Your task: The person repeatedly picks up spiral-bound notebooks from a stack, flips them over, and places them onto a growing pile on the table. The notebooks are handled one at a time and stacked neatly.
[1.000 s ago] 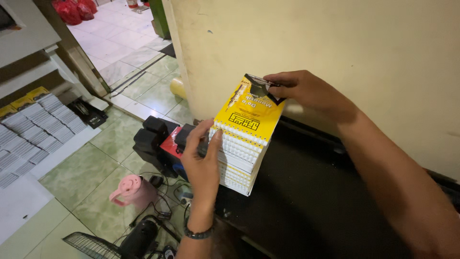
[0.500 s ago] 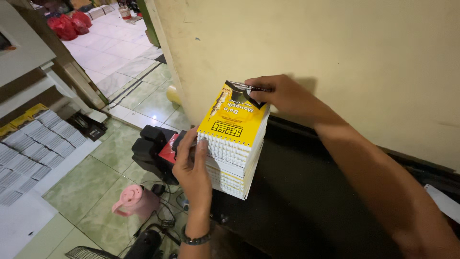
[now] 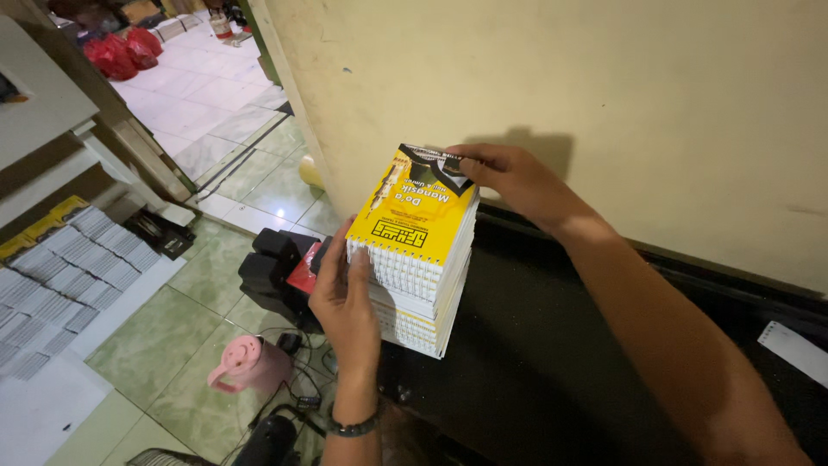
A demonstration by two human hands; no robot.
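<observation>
I see a stack of spiral-bound booklets (image 3: 418,267) with yellow covers standing on the dark surface (image 3: 552,371), close to its near-left edge and just in front of the cream wall (image 3: 561,95). My left hand (image 3: 345,302) presses flat against the coil-bound side of the stack, fingers (image 3: 358,267) spread up along the white wire spines without curling round anything. I judge it sits there as a stop, keeping the booklets squared and preventing them from sliding off the edge. My right hand (image 3: 509,177) reaches over from the far side; its fingers (image 3: 461,164) pinch the back corner of the top booklet at the black patch on the cover, so that hand is closed on the stack's top edge while the left is merely braced against it. The two hands oppose each other across the stack, which seems the reason the pile stays even.

Below the left fingers, down on the green tiled floor (image 3: 172,328), lie a pink plastic jug (image 3: 246,367), a black-and-red machine (image 3: 280,267) directly under the stack's edge, and some tangled cables. Further left of the fingers, rows of more booklets (image 3: 60,276) are laid out flat on a low white board. Beyond the right fingers, a white strip of paper (image 3: 793,349) rests on the surface near the wall.
</observation>
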